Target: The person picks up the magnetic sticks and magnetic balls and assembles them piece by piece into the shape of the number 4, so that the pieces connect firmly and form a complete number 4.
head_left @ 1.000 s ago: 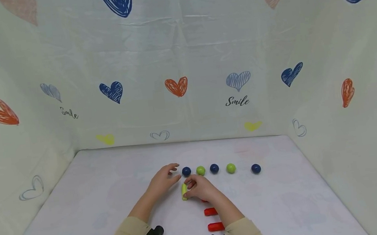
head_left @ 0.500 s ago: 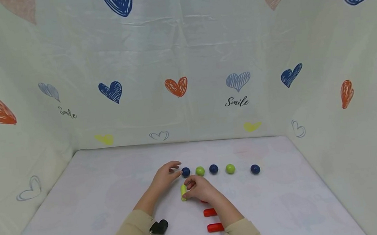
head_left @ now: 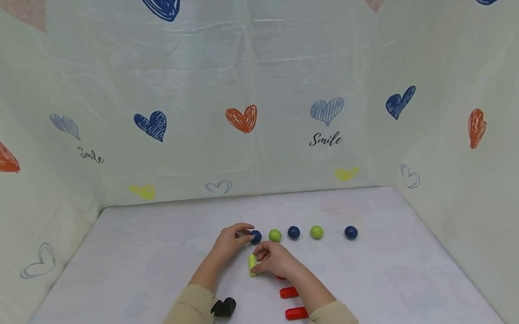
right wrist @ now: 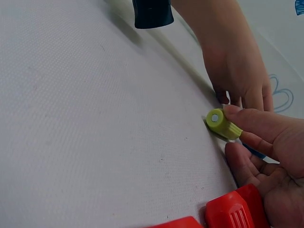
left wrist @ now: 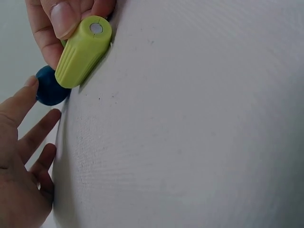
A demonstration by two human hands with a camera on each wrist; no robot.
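My right hand (head_left: 277, 261) pinches a yellow-green magnetic building stick (head_left: 252, 266) between thumb and fingers, over the tabletop. In the left wrist view this stick (left wrist: 83, 54) has a ribbed side and a silver disc in its end. My left hand (head_left: 226, 244) is at the leftmost dark blue ball (head_left: 256, 235), thumb on its near side and index finger at its far side. One fingertip touches the ball (left wrist: 49, 89) in the left wrist view, with the other fingers bent apart from it. Right of that ball, a green ball (head_left: 274, 235) starts the rest of the row.
Further along the row are a blue ball (head_left: 294, 233), a green ball (head_left: 316, 232) and a blue ball (head_left: 351, 232). Red sticks (head_left: 296, 313) lie by my right forearm, one partly hidden. Black wrist cameras (head_left: 223, 308) hang under both sleeves. A heart-printed curtain (head_left: 282, 149) backs the table.
My left hand has moved right, from beside the leftmost blue ball to its thumb and index finger around it. My right hand and the yellow-green stick have stayed nearly still.
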